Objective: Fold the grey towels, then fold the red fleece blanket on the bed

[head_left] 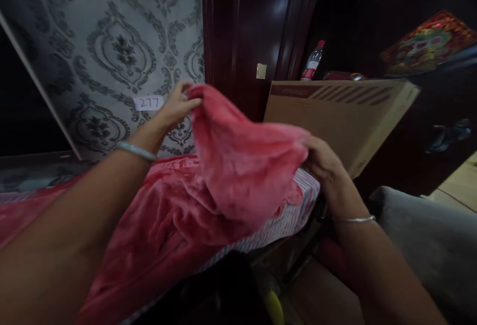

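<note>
A pink fleece blanket (pixel 238 166) lies rumpled over a striped mattress (pixel 294 210), with one edge lifted up. My left hand (pixel 179 106) pinches the raised far corner of the blanket near the patterned wall. My right hand (pixel 324 163) grips the other end of the raised edge, close to a large cardboard box (pixel 346 111). Both wrists wear thin bangles.
The cardboard box leans against dark wooden furniture (pixel 253 27). A plastic bottle (pixel 312 61) with a red cap stands behind it. A small label reading 277 (pixel 148 103) is stuck on the wallpaper. A grey cushion (pixel 421 235) sits at the right.
</note>
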Tool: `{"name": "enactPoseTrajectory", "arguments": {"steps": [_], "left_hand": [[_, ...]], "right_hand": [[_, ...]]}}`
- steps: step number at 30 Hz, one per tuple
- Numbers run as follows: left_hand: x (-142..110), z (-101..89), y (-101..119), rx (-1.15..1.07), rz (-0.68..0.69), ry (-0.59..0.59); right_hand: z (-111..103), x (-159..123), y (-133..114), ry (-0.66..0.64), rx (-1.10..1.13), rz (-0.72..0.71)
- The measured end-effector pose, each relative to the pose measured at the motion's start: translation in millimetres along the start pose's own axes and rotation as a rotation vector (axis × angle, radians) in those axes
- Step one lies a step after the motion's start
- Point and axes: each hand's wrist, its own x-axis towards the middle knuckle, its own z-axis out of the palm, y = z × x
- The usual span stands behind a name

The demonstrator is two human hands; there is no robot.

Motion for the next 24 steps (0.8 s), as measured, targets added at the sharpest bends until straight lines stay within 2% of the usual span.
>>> {"name": "enactPoseTrajectory", "arguments": {"steps": [2, 4, 5, 7, 9, 11, 13, 15, 17, 19, 21, 22, 24], "left_hand": [[15.6, 23.3, 7.8, -0.027, 0.164, -0.133], [3.7, 40.4, 9.1, 0.015, 0.284, -0.262], [-12.8, 45.6, 6.7, 0.06, 0.323, -0.318], [-62.3, 48.3, -4.8, 0.177, 0.358, -0.447], [-123.7, 41.0, -23.4, 0.261, 0.295, -0.545], [-184.8, 27.1, -44.6, 0.33, 0.148, -0.547], [-237.5, 12.5, -63.3, 0.396, 0.011, -0.496], [-278.7, 3.1, -76.9, 0.477, -0.015, -0.463], [-307.9, 1.4, -86.2, 0.548, 0.031, -0.482], [-325.3, 5.4, -93.5, 0.611, 0.076, -0.493], [-330.5, 10.0, -100.2, 0.65, 0.077, -0.465], [-328.5, 10.9, -103.2, 0.652, 0.058, -0.443], [-316.1, 7.6, -107.5, 0.618, -0.002, -0.411]], "right_hand": [[-2.7, 25.6, -21.2, 0.362, 0.254, -0.049], [-6.8, 47.2, -38.9, 0.556, 0.347, -0.089], [-9.6, 55.6, -45.3, 0.61, 0.359, -0.1], [-16.6, 68.2, -52.2, 0.69, 0.356, -0.094], [-25.4, 77.3, -52.3, 0.767, 0.345, -0.072], [-36.0, 85.5, -48.3, 0.825, 0.323, -0.048], [-47.5, 93.8, -43.4, 0.875, 0.291, -0.028], [-58.6, 102.2, -40.4, 0.916, 0.252, -0.015], [-68.1, 110.9, -40.2, 0.933, 0.209, -0.01], [-75.1, 120.4, -41.5, 0.93, 0.173, -0.016], [-79.5, 131.0, -41.7, 0.909, 0.132, -0.032], [-80.9, 136.4, -40.7, 0.87, 0.098, -0.076], [-82.2, 147.1, -35.8, 0.741, 0.011, -0.251]]}}
